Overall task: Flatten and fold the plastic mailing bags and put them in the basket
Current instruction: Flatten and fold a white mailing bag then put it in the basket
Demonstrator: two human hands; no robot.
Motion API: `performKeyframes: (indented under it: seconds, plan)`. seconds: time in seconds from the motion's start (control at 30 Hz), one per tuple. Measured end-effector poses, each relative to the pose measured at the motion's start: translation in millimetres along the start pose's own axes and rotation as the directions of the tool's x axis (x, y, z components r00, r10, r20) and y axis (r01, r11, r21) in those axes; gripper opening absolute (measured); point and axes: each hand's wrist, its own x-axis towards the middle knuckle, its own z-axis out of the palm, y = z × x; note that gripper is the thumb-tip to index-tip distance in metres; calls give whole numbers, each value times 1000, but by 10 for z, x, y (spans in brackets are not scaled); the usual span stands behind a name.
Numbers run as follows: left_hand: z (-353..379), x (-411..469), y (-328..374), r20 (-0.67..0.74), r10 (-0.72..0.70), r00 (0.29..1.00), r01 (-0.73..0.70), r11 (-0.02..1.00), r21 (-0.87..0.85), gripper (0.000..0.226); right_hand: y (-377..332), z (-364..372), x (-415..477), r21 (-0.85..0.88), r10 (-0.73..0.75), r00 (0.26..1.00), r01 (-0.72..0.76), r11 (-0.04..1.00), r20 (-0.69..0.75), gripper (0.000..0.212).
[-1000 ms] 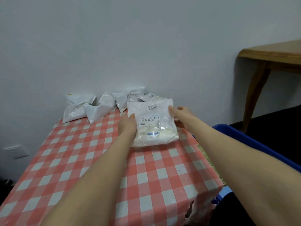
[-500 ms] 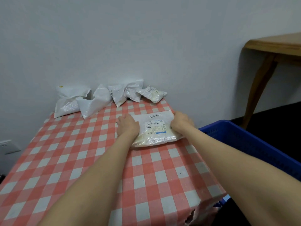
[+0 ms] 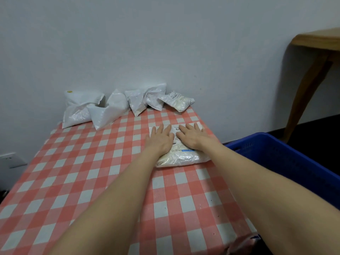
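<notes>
both palms moved from the edges onto the mailing bag (image 3: 181,155). left hand (image 3: 160,139) and right hand (image 3: 191,138) flat, gripping nothing. push air outward before folding.

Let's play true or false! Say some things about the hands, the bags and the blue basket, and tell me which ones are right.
1. The left hand and right hand lie flat on one bag. True.
2. That bag is in the blue basket. False: it lies on the tablecloth, outside the basket.
3. More bags sit by the wall. True.
4. The tablecloth is green. False: it has red and white checks.
</notes>
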Motion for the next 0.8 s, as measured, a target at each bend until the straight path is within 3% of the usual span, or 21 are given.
performKeyframes:
  seconds: [0.8]
  plan:
    - [116,15,-27,0,-11,1000,11,997,78,54,36,106,64,-11,40,999,-40,999,-16,57]
